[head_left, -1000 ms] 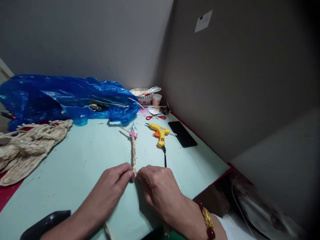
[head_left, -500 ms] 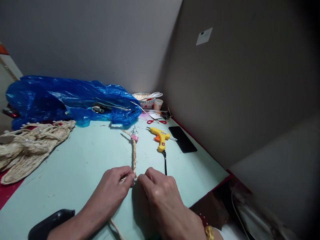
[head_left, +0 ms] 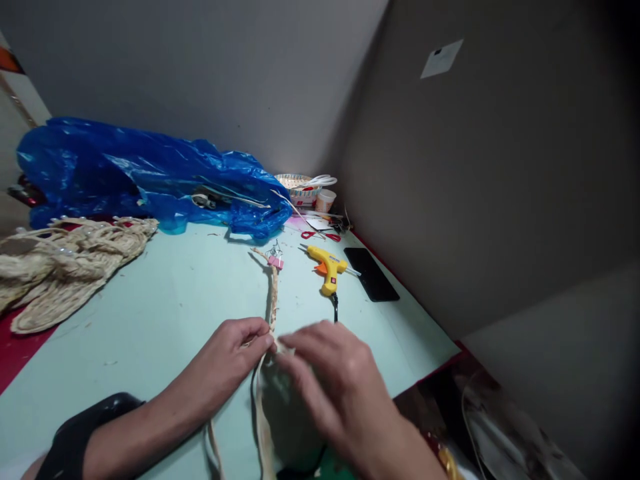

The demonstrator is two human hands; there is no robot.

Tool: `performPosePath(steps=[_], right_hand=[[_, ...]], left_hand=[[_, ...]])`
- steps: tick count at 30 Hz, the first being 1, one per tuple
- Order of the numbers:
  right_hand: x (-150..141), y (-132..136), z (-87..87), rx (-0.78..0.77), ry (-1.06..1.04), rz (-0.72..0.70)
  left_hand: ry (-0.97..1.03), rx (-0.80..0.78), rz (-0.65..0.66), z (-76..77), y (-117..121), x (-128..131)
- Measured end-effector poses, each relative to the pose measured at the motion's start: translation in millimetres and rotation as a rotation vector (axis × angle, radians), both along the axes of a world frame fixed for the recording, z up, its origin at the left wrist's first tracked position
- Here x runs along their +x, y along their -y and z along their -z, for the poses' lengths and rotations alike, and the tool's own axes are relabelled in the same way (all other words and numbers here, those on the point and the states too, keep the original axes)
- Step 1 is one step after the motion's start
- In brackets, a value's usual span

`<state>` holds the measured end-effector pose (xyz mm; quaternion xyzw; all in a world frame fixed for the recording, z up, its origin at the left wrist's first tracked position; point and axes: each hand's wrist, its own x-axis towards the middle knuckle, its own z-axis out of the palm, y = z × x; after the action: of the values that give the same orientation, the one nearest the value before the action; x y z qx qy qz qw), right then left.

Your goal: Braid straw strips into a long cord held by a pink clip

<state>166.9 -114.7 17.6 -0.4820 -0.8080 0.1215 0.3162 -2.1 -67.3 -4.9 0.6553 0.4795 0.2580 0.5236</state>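
L hand [head_left: 237, 348] – pinching braid [head_left: 274, 293]

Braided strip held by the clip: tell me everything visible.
The braid is narrow, pale tan and plaited, seemingly of straw or raffia, with frayed fibres along its edges. It runs nearly straight away from the person over the pale green tabletop. A pink binder clip grips the far end, where a thin tail sticks out leftward. The left hand pinches the near end; a long flat strand trails below. The right hand is close by, blurred; contact is unclear.
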Motion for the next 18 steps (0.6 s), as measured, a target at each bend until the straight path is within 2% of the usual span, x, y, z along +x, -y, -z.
performPosePath(steps=[1, 3, 6, 9, 13, 16, 18], right_hand=[[5.3, -4.8, -5.5, -0.114, -0.060, 0.028], [10.8, -16.0, -9.0, -0.330, -0.121, -0.028], [7.8, -30.2, 0.4, -0.525, -0.183, -0.164], [1.4, -35.6, 13.3, -0.543, -0.274, -0.155], [-1.6, -32.6, 23.3, -0.530, -0.369, -0.105], [-3.5, -29.0, 26.2, -0.520, -0.427, -0.043], [-5.5, -27.0, 27.0, -0.506, -0.447, -0.023]], left_hand=[[0.016, -0.008, 0.011, 0.9, 0.2, -1.0], [0.048, -0.047, 0.035, 3.2, -0.2, -2.9], [0.042, -0.081, 0.041, 4.3, -1.1, -4.5], [-0.060, 0.036, 0.052, 1.1, 2.6, -3.8], [-0.309, 0.237, 0.068, -3.8, 15.4, -0.4], [-0.450, 0.315, 0.035, -5.9, 21.9, -0.1], [-0.473, 0.314, 0.007, -7.5, 22.3, -1.6]])
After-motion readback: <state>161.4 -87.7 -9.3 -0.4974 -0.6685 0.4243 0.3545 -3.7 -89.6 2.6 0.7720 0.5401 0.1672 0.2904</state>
